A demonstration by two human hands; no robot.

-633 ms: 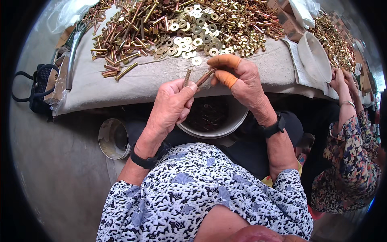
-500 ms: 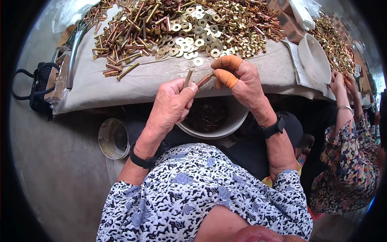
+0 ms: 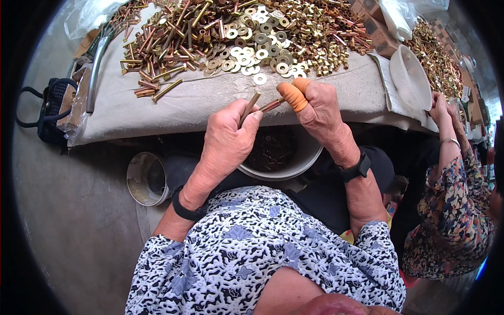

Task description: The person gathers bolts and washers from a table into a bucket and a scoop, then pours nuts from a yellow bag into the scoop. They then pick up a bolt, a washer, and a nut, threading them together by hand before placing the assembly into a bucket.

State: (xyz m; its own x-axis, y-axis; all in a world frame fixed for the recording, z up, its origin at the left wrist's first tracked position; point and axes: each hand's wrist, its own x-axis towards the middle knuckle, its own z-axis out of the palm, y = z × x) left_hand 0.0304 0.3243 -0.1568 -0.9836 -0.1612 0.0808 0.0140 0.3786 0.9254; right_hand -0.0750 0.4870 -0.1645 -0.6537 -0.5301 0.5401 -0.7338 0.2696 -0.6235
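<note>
Two-handed handling of metal fasteners, seen from above. The left hand [image 3: 231, 134] keeps its grip closed, the fingers curled inward and the thumb folded over. It has hold of a slim, dull brass-brown rod [image 3: 250, 108], which lies between thumb and forefinger and projects obliquely upward from the fist. The right hand [image 3: 321, 110] wears orange finger covers [image 3: 294, 98] on its thumb and forefinger; its grip is pinched nearly shut on the upper right end of a copper-toned bolt [image 3: 272, 106]. This bolt spans the space between the two hands, its lower left end at the left thumb tip and its other end at the covered digits, where part of it is hidden. The rod stands just to the left of the bolt, tilted more steeply.

Both hands are at the near edge of a cloth-covered tabletop [image 3: 173, 118], above a round bucket [image 3: 311, 164] holding dark metal pieces. Beyond the hands lie a heap of bolts [image 3: 170, 50], flat washers [image 3: 260, 79] and small brassy nuts [image 3: 328, 60]. At right, a translucent tub [image 3: 412, 79] rests tilted near a co-worker's hand [image 3: 440, 107].
</note>
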